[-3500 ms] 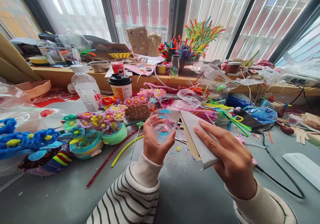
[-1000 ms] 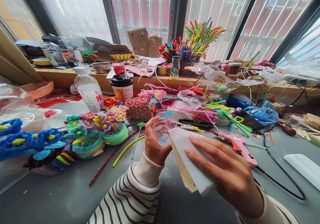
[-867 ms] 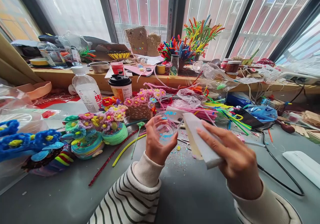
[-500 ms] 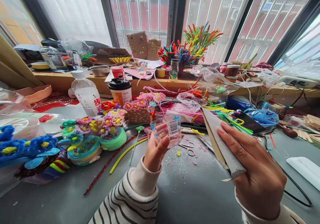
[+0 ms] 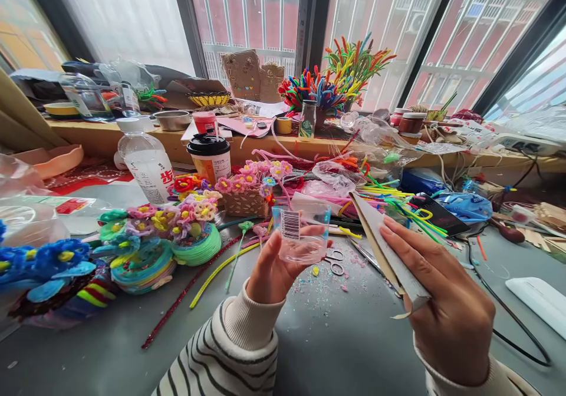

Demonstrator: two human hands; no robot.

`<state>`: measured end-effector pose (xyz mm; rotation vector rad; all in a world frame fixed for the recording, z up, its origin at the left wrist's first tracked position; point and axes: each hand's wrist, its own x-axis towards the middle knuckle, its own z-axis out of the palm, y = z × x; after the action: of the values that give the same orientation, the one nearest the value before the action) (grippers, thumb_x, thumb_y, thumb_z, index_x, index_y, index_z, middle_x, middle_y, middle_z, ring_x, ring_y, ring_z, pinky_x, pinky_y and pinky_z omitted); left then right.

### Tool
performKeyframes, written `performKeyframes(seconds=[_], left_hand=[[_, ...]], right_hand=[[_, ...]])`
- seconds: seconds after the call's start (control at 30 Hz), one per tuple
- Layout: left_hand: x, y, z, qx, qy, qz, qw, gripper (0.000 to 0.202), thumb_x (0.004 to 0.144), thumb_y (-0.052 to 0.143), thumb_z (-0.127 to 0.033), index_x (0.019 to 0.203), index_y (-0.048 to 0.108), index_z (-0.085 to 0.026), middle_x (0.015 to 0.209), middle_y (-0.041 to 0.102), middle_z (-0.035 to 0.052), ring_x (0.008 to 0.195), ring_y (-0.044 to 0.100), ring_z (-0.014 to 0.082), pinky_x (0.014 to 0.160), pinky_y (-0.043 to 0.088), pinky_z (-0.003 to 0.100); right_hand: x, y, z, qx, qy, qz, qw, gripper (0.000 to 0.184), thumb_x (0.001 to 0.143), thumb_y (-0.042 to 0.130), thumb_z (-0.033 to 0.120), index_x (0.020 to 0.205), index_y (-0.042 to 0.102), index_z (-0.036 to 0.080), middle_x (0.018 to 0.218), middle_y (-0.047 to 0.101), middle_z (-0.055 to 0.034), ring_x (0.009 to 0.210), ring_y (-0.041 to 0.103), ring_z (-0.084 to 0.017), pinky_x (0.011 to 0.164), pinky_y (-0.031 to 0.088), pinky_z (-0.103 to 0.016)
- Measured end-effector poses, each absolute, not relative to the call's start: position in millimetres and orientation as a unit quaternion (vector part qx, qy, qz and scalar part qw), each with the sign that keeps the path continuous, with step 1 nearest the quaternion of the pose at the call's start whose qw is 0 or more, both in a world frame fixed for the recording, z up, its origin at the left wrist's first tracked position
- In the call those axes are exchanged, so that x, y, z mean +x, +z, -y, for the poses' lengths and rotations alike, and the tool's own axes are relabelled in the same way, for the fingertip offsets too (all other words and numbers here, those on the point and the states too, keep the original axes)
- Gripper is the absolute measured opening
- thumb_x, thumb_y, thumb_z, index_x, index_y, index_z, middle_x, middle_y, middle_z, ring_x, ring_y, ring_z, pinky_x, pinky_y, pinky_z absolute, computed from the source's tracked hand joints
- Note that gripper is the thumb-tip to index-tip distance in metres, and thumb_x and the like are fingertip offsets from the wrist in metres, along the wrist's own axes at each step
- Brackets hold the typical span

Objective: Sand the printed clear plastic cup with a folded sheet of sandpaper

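My left hand holds a clear plastic cup with blue print and a barcode label, its fingers wrapped round the far side and the thumb in front. In my right hand is a folded grey-white piece of cardboard, gripped along its upper face; the fingers underneath are hidden. Cup and cardboard are apart, both above the grey table. Behind the cup lie small scissors, and a pointed metal tool is partly covered by the cardboard.
Fuzzy flower pots, a green one among them, crowd the left side. A water bottle and a lidded drink cup stand behind. Coloured pipe cleaners are heaped at the back. A black cable and white device lie right.
The plastic cup has turned in my left hand, so the barcode now faces further left, and it has moved slightly right. My right hand keeps its grip on the cardboard.
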<state>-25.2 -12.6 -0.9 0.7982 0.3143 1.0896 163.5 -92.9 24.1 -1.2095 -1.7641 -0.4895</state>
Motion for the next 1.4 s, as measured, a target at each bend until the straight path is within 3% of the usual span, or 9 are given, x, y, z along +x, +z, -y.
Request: performKeyframes(seconds=[0.17,0.37,0.6,0.77,0.93,1.27,1.4], left_hand=[[-23.1,4.6,12.7,0.309,0.487,-0.13,0.806,0.045,0.069,0.053,-0.056,0.095,0.058,-0.02,0.105,0.065,0.0112,0.092,0.064,0.0285,0.084,0.051,0.044],[-23.0,1.2,13.7,0.3,0.461,-0.128,0.826,0.059,0.058,0.064,-0.06,0.098,0.058,-0.017,0.099,0.065,0.0108,0.089,0.065,0.0277,0.085,0.05,0.042],[-30.0,1.2,18.1,0.3,0.401,-0.056,0.864,0.052,0.072,0.056,-0.053,0.107,0.055,-0.014,0.1,0.064,0.0081,0.089,0.065,0.0222,0.081,0.051,0.031],[-26.1,0.3,17.7,0.333,0.475,-0.057,0.813,0.044,0.065,0.069,-0.042,0.101,0.058,-0.019,0.105,0.064,0.0074,0.093,0.063,0.0214,0.076,0.051,0.029],[-23.7,-0.6,17.5,0.358,0.518,-0.067,0.773,0.058,0.057,0.076,-0.034,0.11,0.054,-0.025,0.108,0.063,0.0062,0.093,0.061,0.018,0.078,0.049,0.027],[-24.3,-0.7,18.1,0.389,0.518,-0.076,0.758,0.067,0.058,0.076,-0.034,0.117,0.044,-0.03,0.114,0.061,0.0088,0.102,0.059,0.0212,0.085,0.045,0.033],[-24.8,0.1,17.6,0.401,0.517,-0.085,0.752,0.067,0.058,0.076,-0.03,0.117,0.043,-0.033,0.113,0.059,0.0056,0.1,0.06,0.0243,0.08,0.048,0.033]], right_hand=[[162.6,21.1,90.9,-0.494,-0.193,0.724,0.442,0.046,0.08,0.04,0.008,0.123,0.049,0.021,0.125,0.052,-0.0036,0.112,0.05,-0.021,0.099,0.037,-0.034],[162.4,22.5,92.0,-0.487,-0.197,0.726,0.444,0.046,0.079,0.04,0.007,0.122,0.05,0.02,0.124,0.053,-0.0045,0.111,0.051,-0.021,0.098,0.038,-0.034],[161.2,23.1,92.4,-0.482,-0.21,0.728,0.441,0.047,0.078,0.039,0.007,0.122,0.051,0.019,0.124,0.054,-0.0048,0.111,0.052,-0.02,0.098,0.037,-0.032],[162.7,22.9,94.2,-0.472,-0.203,0.732,0.448,0.045,0.078,0.042,0.009,0.121,0.052,0.018,0.124,0.053,-0.0059,0.11,0.052,-0.022,0.096,0.039,-0.034],[165.5,24.7,93.9,-0.485,-0.201,0.71,0.468,0.044,0.078,0.043,0.01,0.12,0.053,0.019,0.122,0.054,-0.0052,0.109,0.052,-0.023,0.096,0.039,-0.037],[165.9,21.1,90.1,-0.488,-0.202,0.722,0.448,0.045,0.079,0.041,0.007,0.121,0.052,0.02,0.123,0.054,-0.0039,0.11,0.052,-0.02,0.098,0.038,-0.033],[168.8,18.6,88.9,-0.487,-0.194,0.724,0.448,0.046,0.079,0.038,0.006,0.121,0.052,0.021,0.124,0.053,-0.004,0.111,0.051,-0.02,0.098,0.038,-0.035]])
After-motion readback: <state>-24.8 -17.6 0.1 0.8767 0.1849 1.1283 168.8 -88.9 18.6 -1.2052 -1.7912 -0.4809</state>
